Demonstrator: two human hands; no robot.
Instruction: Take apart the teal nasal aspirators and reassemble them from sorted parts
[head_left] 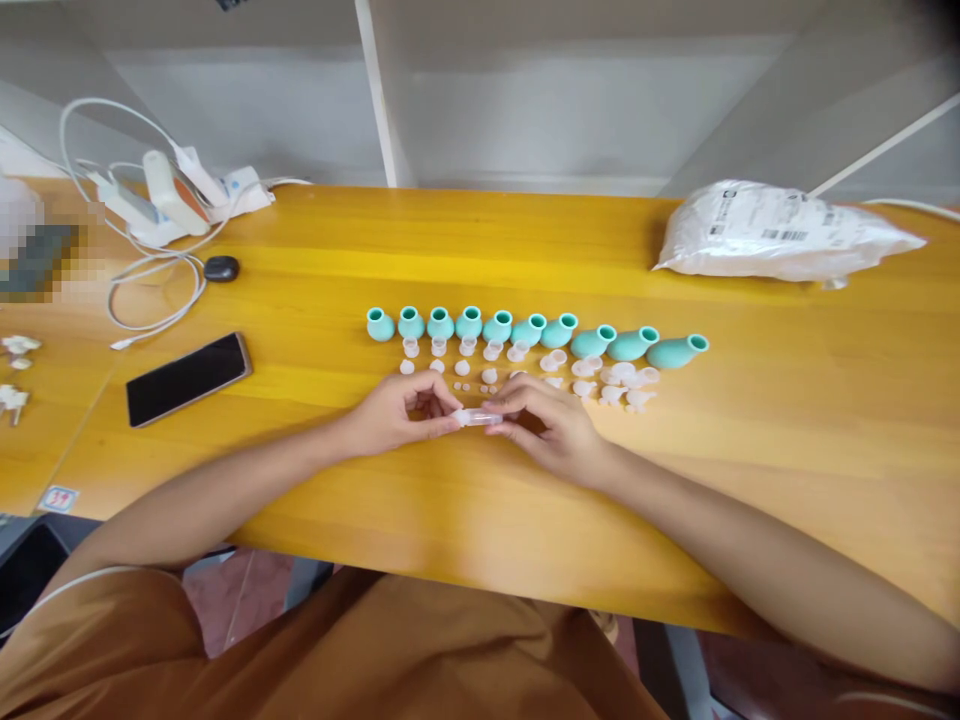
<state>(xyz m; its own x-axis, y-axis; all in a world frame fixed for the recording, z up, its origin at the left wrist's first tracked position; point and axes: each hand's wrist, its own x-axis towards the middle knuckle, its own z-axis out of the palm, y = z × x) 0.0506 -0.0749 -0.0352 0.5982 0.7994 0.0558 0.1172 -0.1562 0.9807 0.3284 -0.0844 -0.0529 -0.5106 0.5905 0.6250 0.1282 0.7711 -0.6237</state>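
Observation:
Over the near middle of the table, a small clear plastic tube (480,417) with a whitish left end lies level between my two hands. My left hand (394,412) pinches the whitish end between thumb and fingertips. At the other end, the thumb and fingers of my right hand (559,428) are closed on the clear part. Just beyond stands a row of several teal squeeze bulbs (470,323), mouths up or tilted right. Before them sit rows of clear plastic cups (467,346), small white pieces (462,368) and tiny discs (458,386), partly hidden by my hands.
A white plastic parcel (772,235) lies at the back right. On the left are a black phone (189,378), a small black case (221,268), a white cable (142,325) and a charger cluster (176,195). Shelf panels (379,95) rise behind the table.

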